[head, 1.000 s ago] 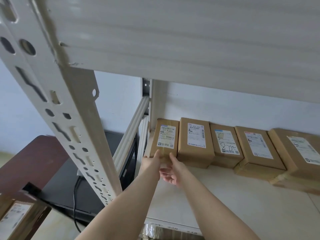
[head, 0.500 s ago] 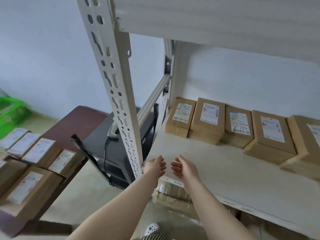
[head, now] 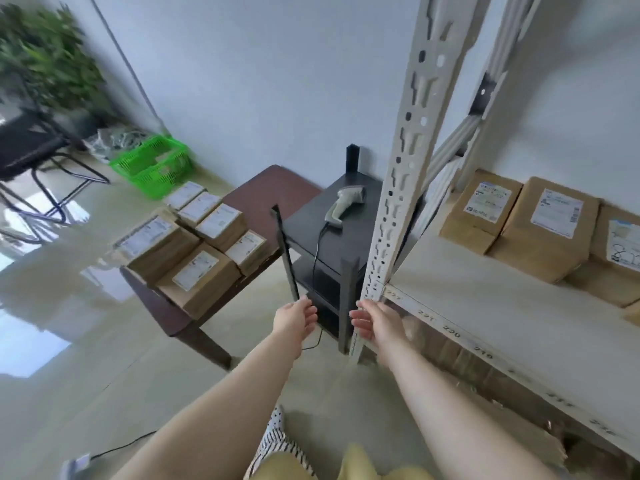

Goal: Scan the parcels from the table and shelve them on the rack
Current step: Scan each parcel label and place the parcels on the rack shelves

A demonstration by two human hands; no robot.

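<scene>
Both hands empty, between rack and counter
Left grip (head: 295, 318) and right grip (head: 375, 323) hang released; the right may knock the white perforated steel rack post (head: 398, 188) when reaching for the brown cardboard parcels (head: 194, 251).

Brown worktop (head: 266, 188) centre-left: labelled parcels (head: 194, 244) clustered. Black stand (head: 349, 237) centre: scanner (head: 344, 206). Rack shelf (head: 485, 306) right: parcel row (head: 526, 230).

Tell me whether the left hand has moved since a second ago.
Yes. The left hand has drawn back off the leftmost shelved parcel, out past the rack post, and hangs empty over the floor.
</scene>
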